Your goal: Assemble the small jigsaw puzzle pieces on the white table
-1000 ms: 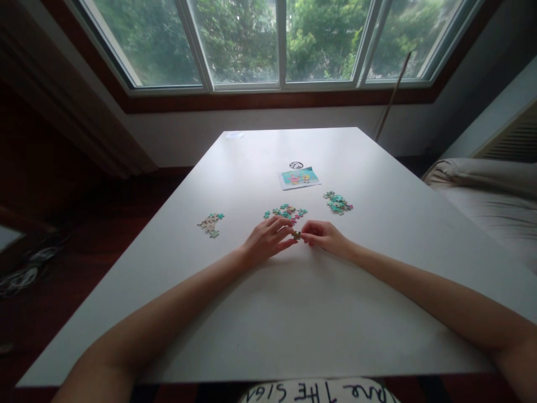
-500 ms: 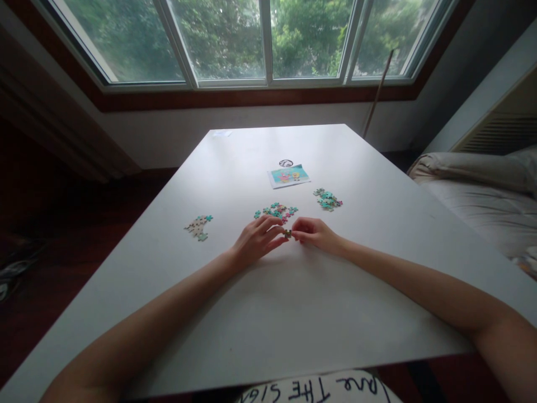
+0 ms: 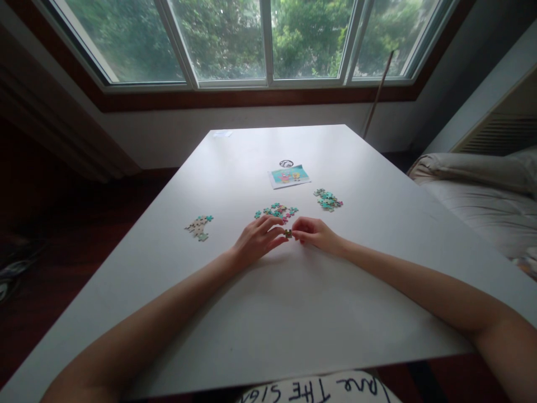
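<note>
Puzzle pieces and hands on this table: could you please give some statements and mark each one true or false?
1. The left hand and right hand meet at a small puzzle piece. True.
2. The picture card lies beyond both hands. True.
3. All loose pieces form one heap. False: a left group, a middle group and a right group lie apart.
4. The right hand holds the picture card. False: the card lies on the white table.

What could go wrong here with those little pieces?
The small puzzle piece at the fingertips of the left hand and right hand could slip.
The left hand might nudge the middle pile of puzzle pieces just beyond it.
Many pieces in the left pile show pale sides, perhaps making matching harder.
</note>
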Demonstrator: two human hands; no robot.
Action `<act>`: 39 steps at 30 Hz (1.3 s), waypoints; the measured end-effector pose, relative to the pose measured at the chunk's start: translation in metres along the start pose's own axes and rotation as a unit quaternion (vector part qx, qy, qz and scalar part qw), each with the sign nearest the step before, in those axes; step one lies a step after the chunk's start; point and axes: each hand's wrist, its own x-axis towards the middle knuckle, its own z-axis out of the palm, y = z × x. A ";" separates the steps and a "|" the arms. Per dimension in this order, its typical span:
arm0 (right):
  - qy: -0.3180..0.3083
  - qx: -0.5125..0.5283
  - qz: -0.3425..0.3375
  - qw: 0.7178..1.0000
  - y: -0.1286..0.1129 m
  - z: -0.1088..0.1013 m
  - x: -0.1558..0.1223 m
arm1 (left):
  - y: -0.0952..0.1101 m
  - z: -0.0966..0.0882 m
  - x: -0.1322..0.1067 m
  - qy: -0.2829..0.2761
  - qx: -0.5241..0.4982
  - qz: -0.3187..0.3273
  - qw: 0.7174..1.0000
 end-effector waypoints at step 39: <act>0.235 -0.493 0.077 0.834 -0.031 -0.097 0.021 | -0.002 -0.017 -0.005 -0.093 -0.030 -0.018 0.995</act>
